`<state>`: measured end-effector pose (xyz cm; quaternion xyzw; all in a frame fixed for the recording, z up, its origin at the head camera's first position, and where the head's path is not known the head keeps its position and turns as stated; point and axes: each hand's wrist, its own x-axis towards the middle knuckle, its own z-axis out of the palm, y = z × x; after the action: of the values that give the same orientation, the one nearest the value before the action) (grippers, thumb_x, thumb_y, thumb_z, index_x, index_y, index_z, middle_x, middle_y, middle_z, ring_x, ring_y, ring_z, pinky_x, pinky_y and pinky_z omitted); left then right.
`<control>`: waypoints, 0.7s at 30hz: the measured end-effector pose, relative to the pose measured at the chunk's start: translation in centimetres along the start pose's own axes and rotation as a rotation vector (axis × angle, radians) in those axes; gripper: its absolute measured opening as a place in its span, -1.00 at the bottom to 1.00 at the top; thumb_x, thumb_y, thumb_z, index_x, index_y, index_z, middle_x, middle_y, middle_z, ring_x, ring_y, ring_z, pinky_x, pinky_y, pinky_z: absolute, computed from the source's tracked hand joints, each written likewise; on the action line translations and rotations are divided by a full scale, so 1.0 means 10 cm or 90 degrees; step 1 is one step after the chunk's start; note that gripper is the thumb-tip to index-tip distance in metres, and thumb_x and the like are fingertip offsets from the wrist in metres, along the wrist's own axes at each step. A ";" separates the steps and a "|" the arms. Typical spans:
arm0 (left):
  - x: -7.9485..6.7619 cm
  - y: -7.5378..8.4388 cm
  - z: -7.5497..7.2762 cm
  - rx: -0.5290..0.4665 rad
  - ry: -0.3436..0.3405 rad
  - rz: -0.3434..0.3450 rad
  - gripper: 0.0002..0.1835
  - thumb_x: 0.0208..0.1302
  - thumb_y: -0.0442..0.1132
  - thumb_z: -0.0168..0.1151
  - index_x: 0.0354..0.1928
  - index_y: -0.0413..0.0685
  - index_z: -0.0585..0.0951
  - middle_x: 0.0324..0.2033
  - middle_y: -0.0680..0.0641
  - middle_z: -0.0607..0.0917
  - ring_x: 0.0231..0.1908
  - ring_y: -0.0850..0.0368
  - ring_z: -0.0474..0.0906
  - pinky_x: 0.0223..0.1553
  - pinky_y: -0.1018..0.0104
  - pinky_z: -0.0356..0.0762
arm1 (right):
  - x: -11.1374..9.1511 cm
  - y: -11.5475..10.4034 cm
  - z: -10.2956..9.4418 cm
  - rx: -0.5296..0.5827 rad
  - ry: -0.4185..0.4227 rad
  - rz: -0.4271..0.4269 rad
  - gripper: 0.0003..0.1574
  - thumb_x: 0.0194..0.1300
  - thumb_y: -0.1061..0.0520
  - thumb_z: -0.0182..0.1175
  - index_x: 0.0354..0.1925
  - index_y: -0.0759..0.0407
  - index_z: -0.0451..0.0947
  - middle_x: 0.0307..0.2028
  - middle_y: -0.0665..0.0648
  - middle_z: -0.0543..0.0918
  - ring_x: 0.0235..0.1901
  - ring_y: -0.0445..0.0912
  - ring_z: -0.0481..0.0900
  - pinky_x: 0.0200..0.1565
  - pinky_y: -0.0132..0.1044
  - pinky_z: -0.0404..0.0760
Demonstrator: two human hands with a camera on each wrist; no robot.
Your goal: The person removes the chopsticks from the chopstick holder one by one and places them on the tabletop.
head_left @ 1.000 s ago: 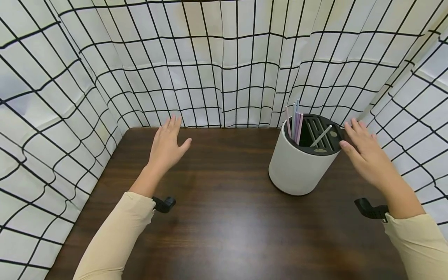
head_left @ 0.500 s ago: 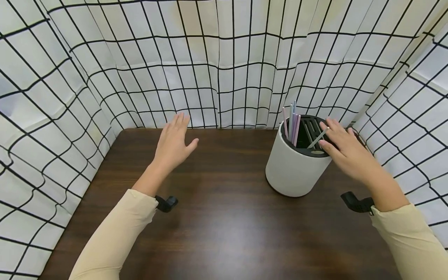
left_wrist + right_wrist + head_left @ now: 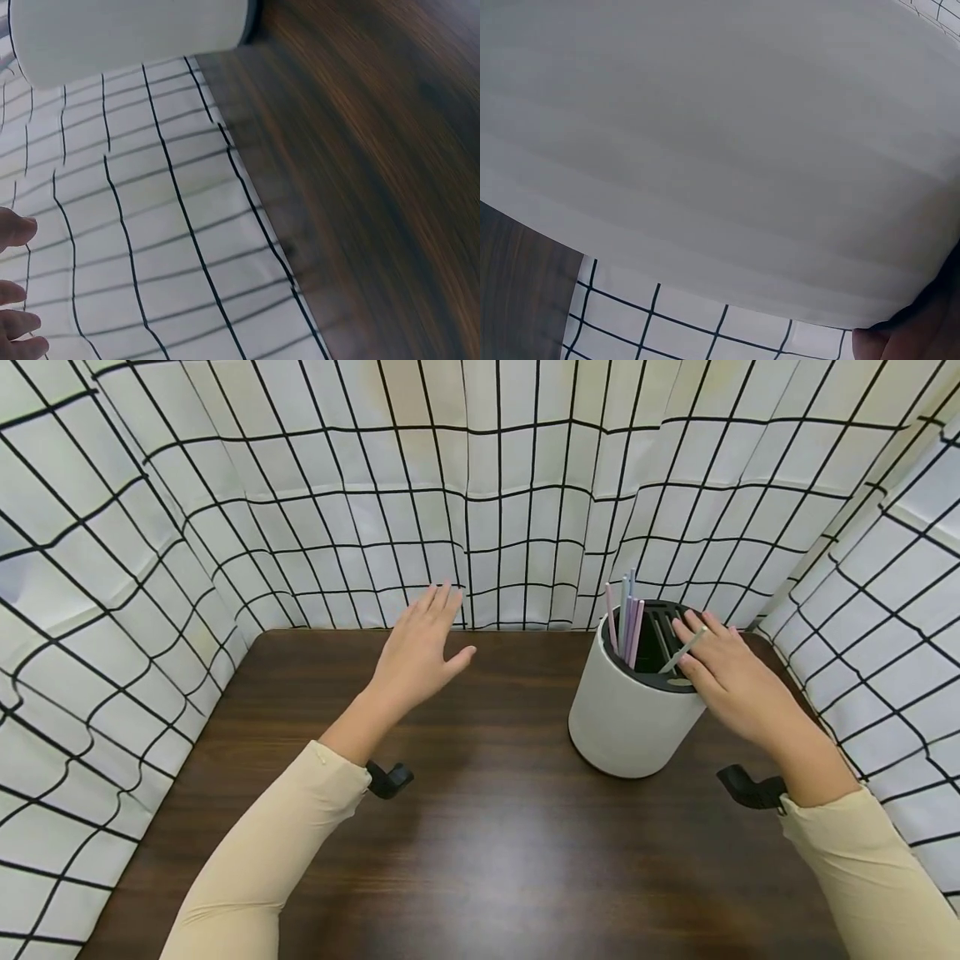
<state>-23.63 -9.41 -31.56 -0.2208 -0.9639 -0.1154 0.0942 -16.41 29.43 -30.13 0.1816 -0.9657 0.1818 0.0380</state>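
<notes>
A white round holder with a black slotted top stands upright on the table. Several pastel straw-like sticks rise from the left of its opening. One pale green stick leans out to the right, overlapping my right hand. That hand lies over the right part of the top, fingers extended, thumb near the rim. In the right wrist view the holder's wall fills most of the picture, with fingertips at its lower right. My left hand hovers left of the holder, fingers straight, thumb spread, holding nothing.
The dark wooden table extends in front of both arms. White sheeting with a black grid walls the back and both sides, close behind the holder. Black wrist mounts stick out from the sleeves.
My right hand has moved left from beside the holder to over its top. My left hand has moved right, towards the holder. The holder and sticks stay in place.
</notes>
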 end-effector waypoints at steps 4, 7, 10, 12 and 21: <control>0.05 0.12 0.00 -0.022 0.009 0.020 -0.17 0.44 0.07 0.11 0.56 -0.14 0.04 0.56 -0.17 0.05 0.58 -0.07 -0.10 0.60 -0.02 -0.05 | 0.01 -0.01 0.00 -0.002 0.005 0.003 -0.30 0.63 -0.05 -0.29 0.55 0.25 -0.04 0.56 0.33 -0.07 0.58 0.20 -0.28 0.58 0.19 -0.30; 0.09 0.22 0.03 -0.047 0.016 0.036 -0.15 0.44 0.07 0.12 0.56 -0.16 0.02 0.57 -0.15 0.05 0.58 -0.02 -0.11 0.60 0.01 -0.03 | 0.00 -0.01 0.00 -0.002 0.009 0.003 -0.31 0.63 -0.03 -0.29 0.54 0.27 -0.02 0.56 0.34 -0.04 0.58 0.24 -0.24 0.58 0.20 -0.28; 0.14 0.33 0.05 -0.077 0.025 0.052 -0.14 0.43 0.07 0.13 0.57 -0.15 0.00 0.57 -0.12 0.04 0.59 0.02 -0.13 0.61 0.04 -0.05 | -0.01 -0.01 -0.01 -0.006 0.008 0.011 -0.30 0.62 -0.03 -0.27 0.54 0.26 -0.01 0.56 0.34 -0.04 0.57 0.25 -0.22 0.58 0.19 -0.27; 0.17 0.39 0.06 -0.095 0.030 0.062 -0.14 0.43 0.06 0.14 0.56 -0.15 0.01 0.57 -0.12 0.04 0.58 0.02 -0.11 0.60 0.03 -0.03 | -0.01 0.00 -0.01 -0.008 0.008 0.010 -0.30 0.62 -0.03 -0.26 0.54 0.26 -0.02 0.56 0.34 -0.04 0.57 0.25 -0.21 0.58 0.20 -0.27; 0.18 0.65 0.18 -0.282 0.056 0.094 -0.21 0.45 -0.01 0.15 0.57 -0.03 0.06 0.58 -0.01 0.00 0.55 0.00 0.03 0.57 0.04 0.11 | 0.01 0.01 0.03 -0.003 0.024 -0.006 -0.31 0.62 -0.01 -0.26 0.53 0.30 0.01 0.54 0.40 0.01 0.56 0.30 -0.16 0.57 0.23 -0.26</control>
<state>-22.55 -2.50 -31.67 -0.3009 -0.8912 -0.3264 0.0937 -16.52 29.41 -30.49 0.1823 -0.9644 0.1827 0.0577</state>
